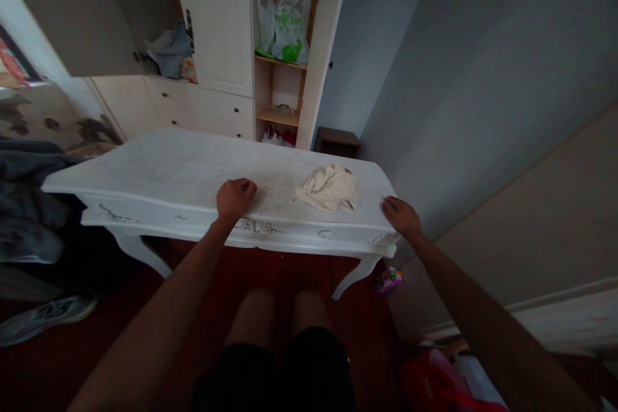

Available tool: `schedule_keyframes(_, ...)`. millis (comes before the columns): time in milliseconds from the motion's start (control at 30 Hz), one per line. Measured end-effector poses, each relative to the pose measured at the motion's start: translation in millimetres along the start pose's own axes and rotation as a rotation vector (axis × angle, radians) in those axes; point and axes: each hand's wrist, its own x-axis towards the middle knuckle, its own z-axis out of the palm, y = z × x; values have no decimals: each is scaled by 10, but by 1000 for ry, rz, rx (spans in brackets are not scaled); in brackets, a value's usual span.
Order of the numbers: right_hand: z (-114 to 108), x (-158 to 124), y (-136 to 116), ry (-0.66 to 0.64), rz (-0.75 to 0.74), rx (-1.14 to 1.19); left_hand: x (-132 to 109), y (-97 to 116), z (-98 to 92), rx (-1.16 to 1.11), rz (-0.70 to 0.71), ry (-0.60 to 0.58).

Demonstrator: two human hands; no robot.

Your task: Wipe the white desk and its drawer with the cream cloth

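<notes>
My left hand [236,198] is curled into a loose fist at the front part of a white table [159,161], left of its middle. Nothing shows between its fingers except a dark hollow. At the table's right end is my right hand [402,215], its fingers also curled in and nothing visible in them. Between the two hands a crumpled cream cloth [329,188] lies on the tabletop, closer to the right hand and apart from both. Grey smudges mark the tabletop beyond the left hand.
Behind the table stands an open white wardrobe [222,26] with plastic bags [290,29] on a shelf. A small brown cabinet [337,141] is by the grey wall. On the floor are a shoe [48,318], a pink box [389,279] and a red bag [429,380].
</notes>
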Motion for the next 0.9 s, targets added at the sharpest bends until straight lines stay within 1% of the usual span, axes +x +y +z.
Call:
schedule_keyframes(300,-12,-6,-6,5,3,5,15,-54,39,11,31,2)
schedule_keyframes(733,-14,-5,-9,11,12,18,2,-21,24,25,32,10)
schedule_keyframes(900,-28,-5,-14,8,23,27,-7,-31,39,21,47,38)
